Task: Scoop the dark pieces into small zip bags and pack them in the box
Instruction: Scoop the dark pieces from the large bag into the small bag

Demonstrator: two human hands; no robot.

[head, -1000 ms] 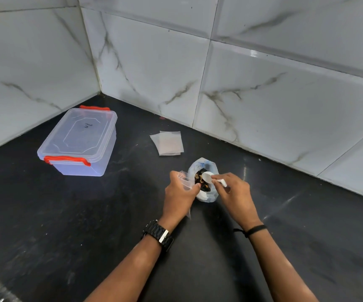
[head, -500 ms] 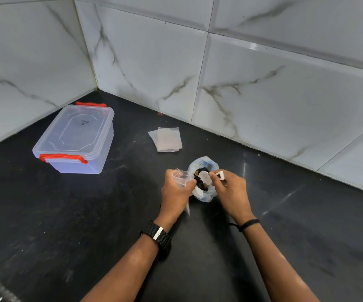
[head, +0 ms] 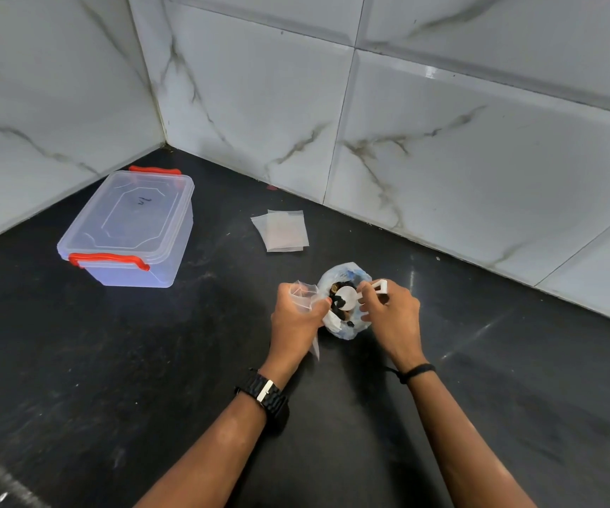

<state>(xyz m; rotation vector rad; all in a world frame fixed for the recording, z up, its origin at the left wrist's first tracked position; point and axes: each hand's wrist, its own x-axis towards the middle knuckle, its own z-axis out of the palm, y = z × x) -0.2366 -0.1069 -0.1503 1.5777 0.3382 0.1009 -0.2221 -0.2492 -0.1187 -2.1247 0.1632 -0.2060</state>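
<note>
Head view: a small zip bag [head: 302, 293] is gripped by the left hand [head: 293, 321] just beside the supply bag [head: 345, 302], presumably for a short transfer; a white scoop [head: 347, 297] carrying dark pieces [head: 338, 301] is pinched by the right hand [head: 387, 315]; the box [head: 127, 229] stands lidded, well apart.

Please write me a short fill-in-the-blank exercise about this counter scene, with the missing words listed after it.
1. The left hand holds a small clear ____ bag.
2. The right hand holds a white ____ over the dark pieces.
3. The clear box has its lid ____.
4. The box's handles are coloured ____.

Missing words: zip; spoon; on; red
</note>
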